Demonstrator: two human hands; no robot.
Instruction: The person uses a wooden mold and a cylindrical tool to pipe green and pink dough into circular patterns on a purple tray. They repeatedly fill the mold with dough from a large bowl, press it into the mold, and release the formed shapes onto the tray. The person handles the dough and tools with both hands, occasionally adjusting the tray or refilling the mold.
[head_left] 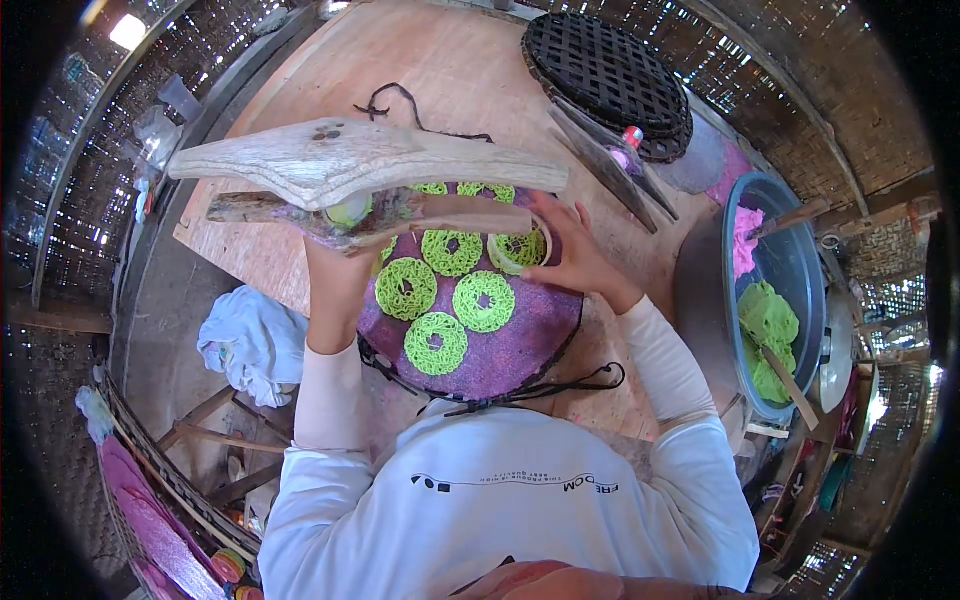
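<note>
And the left arm stood nearly upright, wrist bare, the left hand mostly hidden! Over on the right, the arm slanted inward, and there was the right hand, curved into a grip, thumb nearer the body, fingers farther out, facing each other

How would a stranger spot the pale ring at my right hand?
Find the wooden board, then the round purple surface in front of your white shirt. Near its upper right side, your right hand holds a pale ring. Its rim encircles green strands; the neighbouring lacy green discs have no such rim.
</note>
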